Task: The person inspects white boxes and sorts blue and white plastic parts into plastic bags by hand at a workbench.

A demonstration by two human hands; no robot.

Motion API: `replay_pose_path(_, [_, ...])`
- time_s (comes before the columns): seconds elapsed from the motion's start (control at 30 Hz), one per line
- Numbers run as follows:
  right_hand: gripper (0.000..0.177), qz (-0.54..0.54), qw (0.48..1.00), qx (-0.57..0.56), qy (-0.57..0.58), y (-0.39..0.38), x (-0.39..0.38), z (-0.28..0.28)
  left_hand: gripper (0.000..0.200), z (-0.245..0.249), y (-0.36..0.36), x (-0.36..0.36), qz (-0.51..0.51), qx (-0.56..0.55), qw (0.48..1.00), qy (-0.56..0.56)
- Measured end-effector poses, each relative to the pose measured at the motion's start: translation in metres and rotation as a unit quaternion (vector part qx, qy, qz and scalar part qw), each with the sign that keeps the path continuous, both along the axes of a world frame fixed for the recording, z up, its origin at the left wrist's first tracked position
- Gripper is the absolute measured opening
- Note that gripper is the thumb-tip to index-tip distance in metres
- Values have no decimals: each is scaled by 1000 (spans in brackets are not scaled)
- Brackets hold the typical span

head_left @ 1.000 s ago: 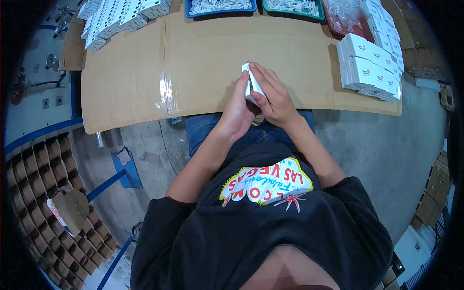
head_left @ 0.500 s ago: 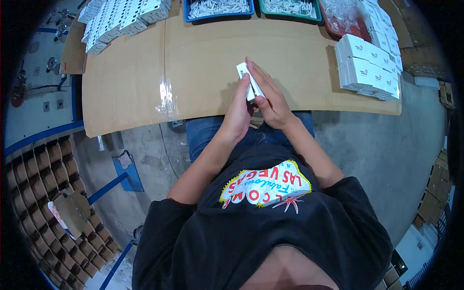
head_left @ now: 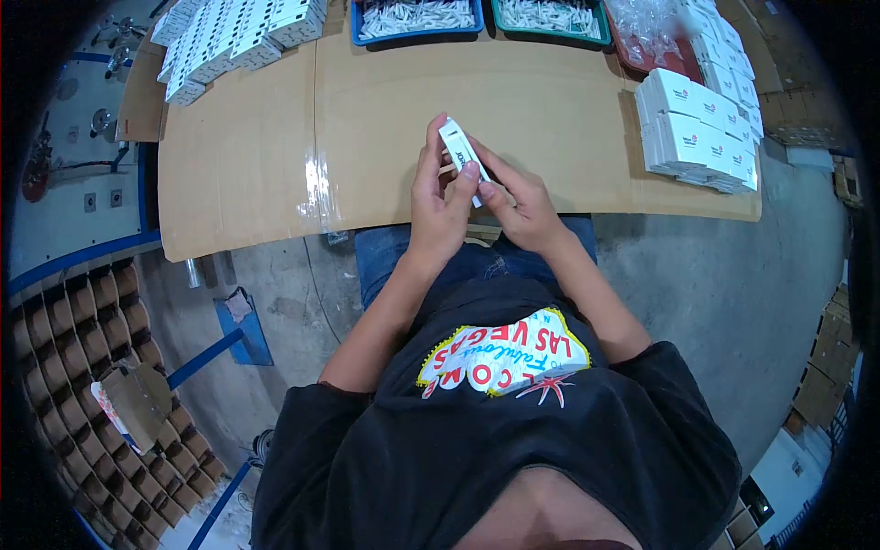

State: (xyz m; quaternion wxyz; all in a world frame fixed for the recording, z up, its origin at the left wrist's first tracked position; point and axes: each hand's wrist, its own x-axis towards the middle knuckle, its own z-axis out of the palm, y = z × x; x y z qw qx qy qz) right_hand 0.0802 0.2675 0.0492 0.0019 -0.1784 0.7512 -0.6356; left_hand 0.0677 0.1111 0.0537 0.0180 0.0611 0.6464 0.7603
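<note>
Since there's only the head view, all of this comes from it. The small white box (head_left: 453, 139) sits between both hands, above the near edge of the cardboard sheet (head_left: 247, 165), apparently held off it and tilted, far end leaning left. Left hand (head_left: 438, 206) is closed around its left side, thumb pressed on the printed face, index finger up by the far end. Right hand (head_left: 522, 206) is half curled at the near end, thumb and fingers close in on it; its contact behind the box is hidden, so can't tell how firm that hold is. Risks, my read: the box looks thumb-and-finger held, so a loose left thumb could let it pivot or slip, and being near the edge it could land on the jeans (head_left: 380, 266) or floor (head_left: 660, 302). Too hard a thumb press could dent the face or crease an end. Can't tell if both ends are fully closed. Versus half a second ago: palms were flatter, pressing the box from both sides, right fingers reaching up to the far end. Now the right hand is lower, the left carries more of it, the box is a bit further left and the printed face shows more.
</note>
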Motion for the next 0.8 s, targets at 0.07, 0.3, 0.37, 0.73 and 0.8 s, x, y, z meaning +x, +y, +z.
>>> replay_pose_path(0.07, [50,-2,999,31,19,1,0,2,67,-6,0,0,3,-20,999,25])
replay_pose_path(0.3, [45,-53,995,60,53,-4,4,6,64,-4,8,7,10,-29,999,35])
replay_pose_path(0.37, [45,-61,994,56,78,-4,3,6,64,-5,10,8,14,-28,999,34])
replay_pose_path(0.73, [47,-60,992,38,100,-7,8,16,77,-5,13,11,70,-66,986,135])
replay_pose_path(0.8, [47,-62,991,39,109,-8,9,17,77,-7,12,12,69,-72,985,142])
